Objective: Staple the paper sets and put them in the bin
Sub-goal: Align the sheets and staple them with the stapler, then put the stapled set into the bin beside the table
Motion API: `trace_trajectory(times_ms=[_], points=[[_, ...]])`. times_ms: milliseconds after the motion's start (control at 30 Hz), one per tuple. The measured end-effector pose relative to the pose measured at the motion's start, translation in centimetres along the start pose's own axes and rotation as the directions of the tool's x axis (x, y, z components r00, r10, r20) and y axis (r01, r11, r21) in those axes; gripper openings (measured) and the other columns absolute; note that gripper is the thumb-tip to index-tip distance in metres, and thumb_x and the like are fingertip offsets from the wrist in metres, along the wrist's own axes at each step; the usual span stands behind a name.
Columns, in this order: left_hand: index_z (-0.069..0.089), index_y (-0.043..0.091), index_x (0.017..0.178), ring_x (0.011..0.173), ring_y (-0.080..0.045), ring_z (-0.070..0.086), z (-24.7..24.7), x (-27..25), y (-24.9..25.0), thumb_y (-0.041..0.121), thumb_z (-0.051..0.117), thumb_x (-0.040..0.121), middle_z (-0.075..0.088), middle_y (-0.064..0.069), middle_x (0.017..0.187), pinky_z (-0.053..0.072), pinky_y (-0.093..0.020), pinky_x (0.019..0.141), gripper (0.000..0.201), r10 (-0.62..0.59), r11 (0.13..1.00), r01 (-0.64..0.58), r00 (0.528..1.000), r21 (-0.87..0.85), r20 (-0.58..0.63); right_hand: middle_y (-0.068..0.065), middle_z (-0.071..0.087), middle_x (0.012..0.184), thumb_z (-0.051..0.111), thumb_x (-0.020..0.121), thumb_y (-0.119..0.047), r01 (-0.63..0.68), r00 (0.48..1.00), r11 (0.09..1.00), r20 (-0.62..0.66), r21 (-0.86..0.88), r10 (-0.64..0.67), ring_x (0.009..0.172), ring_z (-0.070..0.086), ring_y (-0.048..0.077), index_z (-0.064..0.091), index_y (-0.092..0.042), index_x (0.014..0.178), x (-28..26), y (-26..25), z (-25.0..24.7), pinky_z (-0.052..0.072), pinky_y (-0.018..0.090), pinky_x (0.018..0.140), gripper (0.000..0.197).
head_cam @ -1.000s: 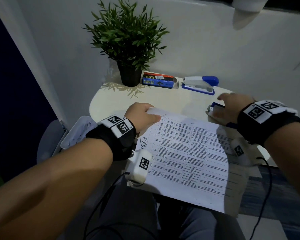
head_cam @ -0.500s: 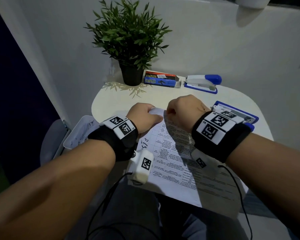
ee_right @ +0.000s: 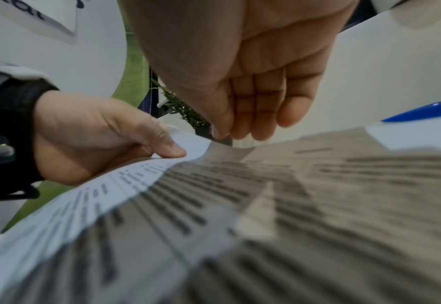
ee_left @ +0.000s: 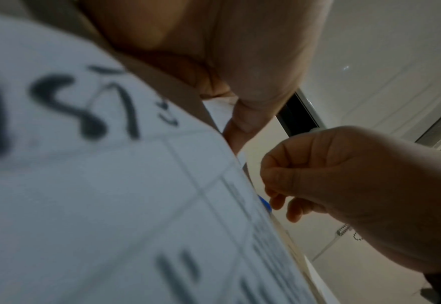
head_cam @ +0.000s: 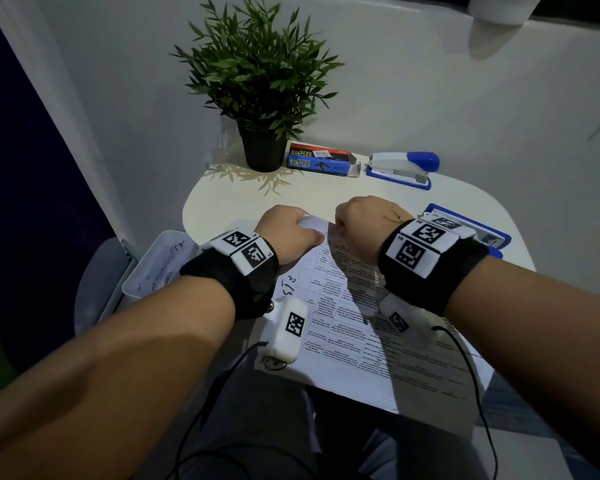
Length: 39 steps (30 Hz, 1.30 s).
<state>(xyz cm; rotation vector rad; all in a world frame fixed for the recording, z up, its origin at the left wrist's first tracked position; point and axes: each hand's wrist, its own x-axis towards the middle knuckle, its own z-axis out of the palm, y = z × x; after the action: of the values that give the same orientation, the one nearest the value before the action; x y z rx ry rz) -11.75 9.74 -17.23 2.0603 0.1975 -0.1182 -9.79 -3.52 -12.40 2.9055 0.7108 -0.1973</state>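
Observation:
A printed paper set (head_cam: 343, 323) lies on the small white table (head_cam: 243, 202), its near end hanging over the front edge. My left hand (head_cam: 291, 233) pinches the set's far left corner, thumb on top, as the right wrist view shows (ee_right: 105, 139). My right hand (head_cam: 364, 230) hovers just over the far edge of the sheets with its fingers (ee_right: 253, 115) curled; nothing shows inside it. A blue and white stapler (head_cam: 482, 233) lies on the table just right of my right wrist. The white bin (head_cam: 160, 265) stands low at the table's left side with written sheets in it.
A second blue and white stapler (head_cam: 402, 166) and a box of staples (head_cam: 321, 159) sit at the table's back edge beside a potted plant (head_cam: 260, 81). A white wall closes off the back and right. My legs are under the table's front.
My right hand has left the stapler at the right and moved left to the paper's far edge, beside my left hand. The left hand kept hold of the corner.

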Motion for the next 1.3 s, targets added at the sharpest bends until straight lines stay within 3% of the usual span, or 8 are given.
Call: trace_trajectory(times_ms=[200,333,500,600,700,867,1100,1300], points=[[0.057,0.001,0.081,0.069,-0.028,0.054,-0.3,1.4,-0.1,0.015,0.065,0.082,0.057,-0.011,0.07,0.043,-0.03,0.064,0.016,-0.129,0.99,0.121,0.984,-0.066,-0.125,0.01,0.062,0.112,0.044,0.096,-0.015,-0.14,0.99,0.981,0.024,0.132,0.138,0.104,0.057,0.027,0.06,-0.01,0.114,-0.6,1.2,-1.0,0.042,0.031,0.079,0.024],[0.063,0.006,0.097,0.1,-0.032,0.061,-1.2,1.8,0.0,0.017,0.062,0.084,0.065,-0.015,0.109,0.051,-0.038,0.09,0.017,-0.122,0.992,0.124,0.98,0.003,-0.16,0.012,0.065,0.108,0.044,0.095,-0.016,-0.128,0.986,0.986,0.12,0.107,0.115,0.101,0.06,0.029,0.064,-0.005,0.107,-1.3,1.2,-0.3,0.045,0.029,0.076,0.026],[0.044,0.017,0.138,0.122,-0.02,0.049,-2.9,0.9,-0.1,0.021,0.066,0.082,0.048,-0.004,0.136,0.04,-0.033,0.104,0.059,0.04,0.984,0.009,0.961,0.177,-0.273,0.01,0.065,0.107,0.047,0.095,-0.017,-0.107,0.983,0.986,0.162,0.125,0.086,0.1,0.06,0.027,0.065,-0.005,0.107,-1.7,1.1,-0.5,0.043,0.029,0.077,0.025],[0.06,0.021,0.123,0.102,-0.011,0.058,-4.4,-1.1,0.7,0.019,0.069,0.082,0.06,0.002,0.119,0.048,-0.026,0.093,0.042,0.194,0.976,-0.152,0.931,0.156,-0.31,0.006,0.064,0.103,0.051,0.093,-0.02,-0.06,0.996,0.974,0.075,0.217,0.045,0.097,0.059,0.024,0.065,-0.009,0.101,-1.6,0.1,-1.2,0.043,0.028,0.074,0.02],[0.073,0.018,0.101,0.078,-0.001,0.06,-5.2,-3.5,1.6,0.018,0.072,0.08,0.068,0.005,0.09,0.046,-0.004,0.07,0.02,0.303,0.947,-0.285,0.945,0.152,-0.119,0.004,0.06,0.094,0.055,0.092,-0.026,0.025,0.999,0.966,-0.041,0.259,-0.016,0.092,0.056,0.023,0.066,-0.014,0.101,-1.3,-2.3,-2.4,0.04,0.027,0.073,0.018],[0.075,0.024,0.09,0.085,-0.008,0.061,-7.3,-4.8,1.3,0.023,0.069,0.082,0.07,0.006,0.087,0.042,-0.018,0.075,0.01,0.401,0.865,-0.333,0.908,0.376,-0.118,0.004,0.051,0.085,0.052,0.094,-0.031,0.096,0.991,0.964,-0.115,0.247,-0.069,0.088,0.053,0.024,0.063,-0.013,0.101,0.0,-5.7,-3.5,0.036,0.028,0.069,0.023],[0.069,0.03,0.078,0.084,-0.009,0.063,-11.5,-5.5,-1.4,0.016,0.071,0.08,0.07,0.003,0.086,0.047,-0.016,0.076,0.015,0.321,0.929,-0.276,0.932,0.245,-0.166,0.006,0.063,0.091,0.059,0.09,-0.032,0.199,0.972,0.868,-0.206,0.456,-0.114,0.084,0.055,0.022,0.066,-0.015,0.093,1.7,-9.3,-3.1,0.042,0.03,0.071,0.018],[0.062,0.032,0.069,0.07,-0.012,0.058,-16.7,-5.0,-6.8,0.01,0.07,0.079,0.063,0.007,0.072,0.05,-0.027,0.077,0.026,0.137,0.982,-0.072,0.906,0.172,-0.4,0.006,0.04,0.141,0.06,0.089,-0.038,0.223,0.973,0.936,0.0,0.271,-0.232,0.129,0.04,0.028,0.042,-0.027,0.138,3.7,-13.1,-0.5,0.037,0.039,0.105,0.053]])
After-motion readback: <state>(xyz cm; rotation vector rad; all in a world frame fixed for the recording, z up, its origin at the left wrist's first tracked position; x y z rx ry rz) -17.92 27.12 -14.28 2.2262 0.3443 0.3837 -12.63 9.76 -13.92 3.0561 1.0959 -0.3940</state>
